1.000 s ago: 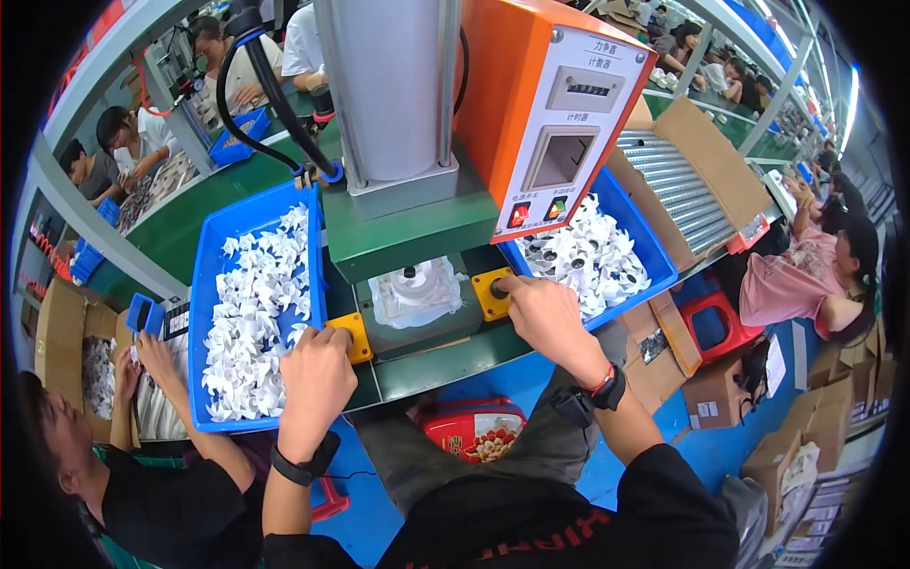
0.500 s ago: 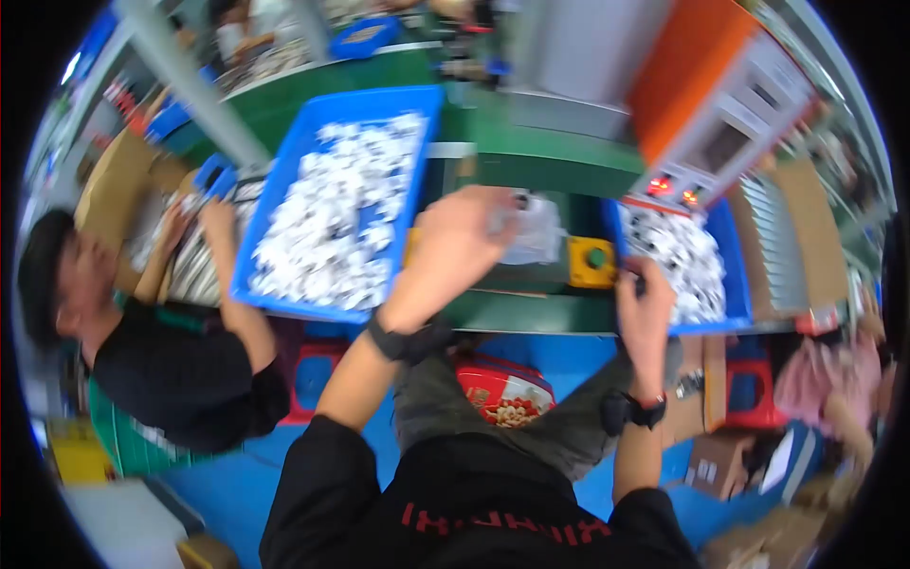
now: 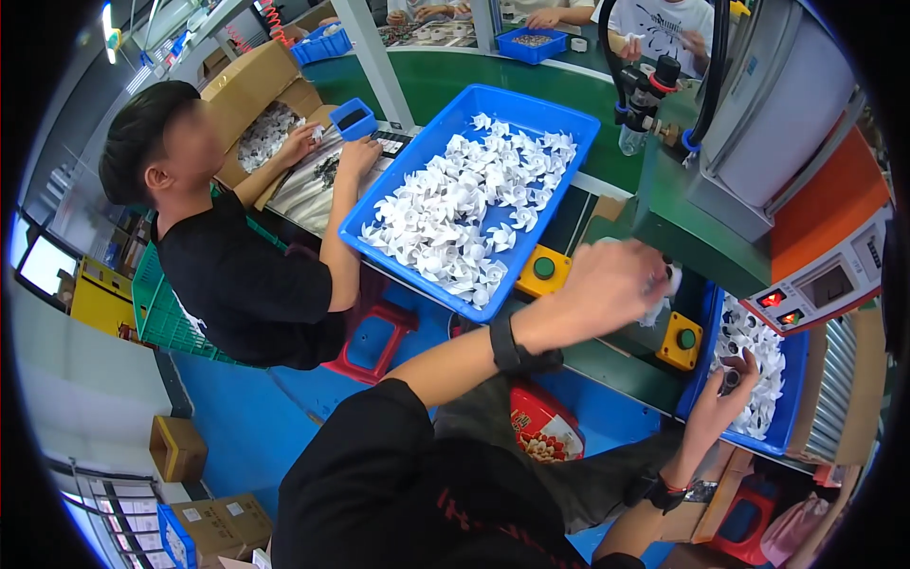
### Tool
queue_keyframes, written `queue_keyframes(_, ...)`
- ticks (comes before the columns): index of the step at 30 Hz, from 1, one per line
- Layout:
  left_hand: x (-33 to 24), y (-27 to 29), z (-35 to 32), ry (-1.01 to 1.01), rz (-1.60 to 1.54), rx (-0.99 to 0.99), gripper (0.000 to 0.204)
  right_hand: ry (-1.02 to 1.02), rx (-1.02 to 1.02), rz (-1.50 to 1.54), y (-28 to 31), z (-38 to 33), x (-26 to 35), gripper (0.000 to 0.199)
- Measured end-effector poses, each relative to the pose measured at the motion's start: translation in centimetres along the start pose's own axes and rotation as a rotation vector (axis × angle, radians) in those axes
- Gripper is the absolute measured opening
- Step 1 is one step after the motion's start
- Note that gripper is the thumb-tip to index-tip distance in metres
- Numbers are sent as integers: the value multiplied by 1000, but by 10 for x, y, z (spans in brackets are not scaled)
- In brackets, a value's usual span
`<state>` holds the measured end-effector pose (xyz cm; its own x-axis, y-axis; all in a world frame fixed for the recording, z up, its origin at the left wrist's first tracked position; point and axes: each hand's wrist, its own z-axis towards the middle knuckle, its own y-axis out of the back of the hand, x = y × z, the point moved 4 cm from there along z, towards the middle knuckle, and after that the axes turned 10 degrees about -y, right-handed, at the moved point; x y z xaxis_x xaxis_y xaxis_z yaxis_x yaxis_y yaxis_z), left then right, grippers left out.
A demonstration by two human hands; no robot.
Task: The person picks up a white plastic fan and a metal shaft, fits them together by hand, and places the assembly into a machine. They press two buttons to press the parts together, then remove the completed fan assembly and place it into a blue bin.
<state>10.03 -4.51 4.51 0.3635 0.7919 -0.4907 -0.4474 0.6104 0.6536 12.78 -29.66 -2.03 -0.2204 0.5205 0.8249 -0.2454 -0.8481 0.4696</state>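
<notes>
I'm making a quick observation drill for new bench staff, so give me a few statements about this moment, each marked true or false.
1. Both of the wearer's hands are on buttons. False: the left green button and right green button are both uncovered.
2. The left blue tray holds white bladed parts. True.
3. The left hand is inside the left blue tray. False: it is beside the green press head.
4. The right hand is at the right blue tray, a dark-ringed part at its fingers. True.
5. The co-worker wears a white shirt. False: it is black.
</notes>
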Motion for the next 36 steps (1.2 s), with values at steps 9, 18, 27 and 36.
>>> queue_keyframes(9, -61, -97, 37, -39, -492, 189, 28, -157, -139, 325, 7, 1, -11, 28)
queue_keyframes(18, -51, -129, 40, 6, -841, 279, 37, -301, -97, 381, 16, 1, -26, 26)
queue_keyframes(27, -18, -38, -18, -115, -617, 324, 39, -151, -47, 415, 10, 3, -18, 31)
queue_keyframes(36, 26, 23, -15, 6, -175, 40, 49, -126, 37, 519, 0, 0, -11, 31)
